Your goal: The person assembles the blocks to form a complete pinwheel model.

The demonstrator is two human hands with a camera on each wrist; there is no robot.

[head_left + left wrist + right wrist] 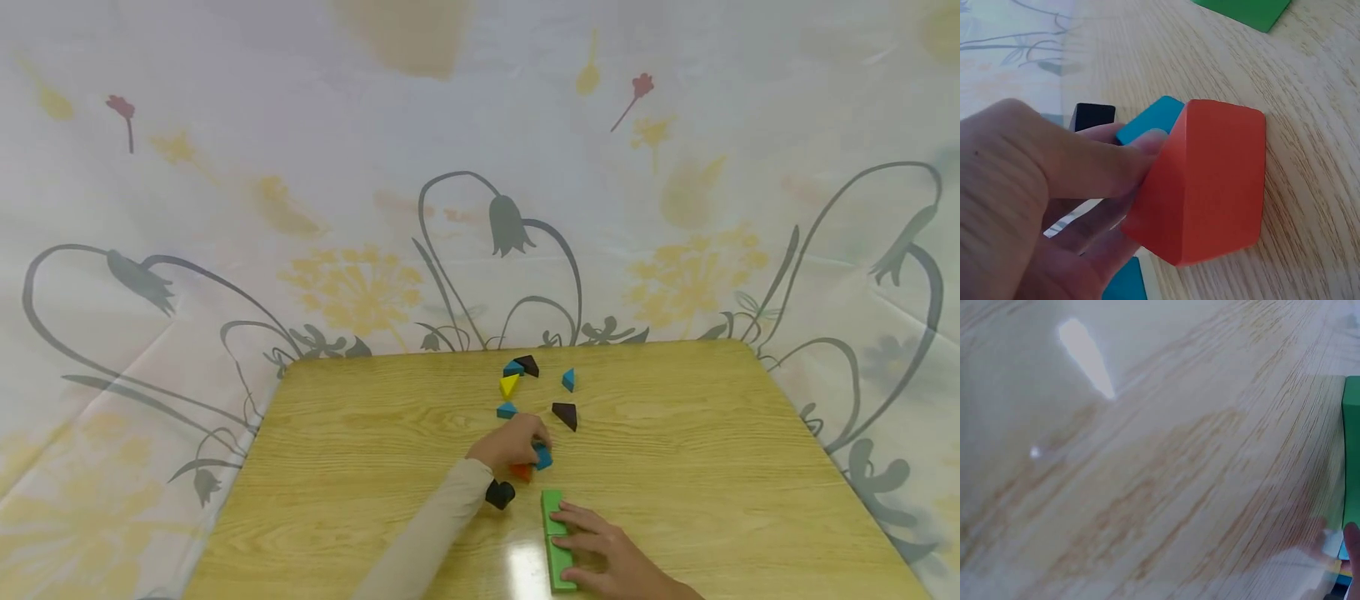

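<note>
In the head view my left hand (513, 442) reaches over the table, and its thumb and fingers pinch a small blue block (542, 457). A red block (521, 472) is just below that hand; in the left wrist view this red block (1222, 181) looms large and covers part of the fingers. My right hand (611, 554) rests spread fingers on two green blocks (558, 550) set end to end in a row. Only a strip of green block (1352, 456) and a fingertip (1352, 547) show in the right wrist view.
Beyond the left hand lie several blocks: a yellow triangle (509, 385), a blue triangle (507, 410), another blue piece (568, 380), and dark brown pieces, one of them a trapezoid (566, 415). Black blocks (500, 494) sit beside the left wrist. A patterned cloth (465, 125) hangs behind the table.
</note>
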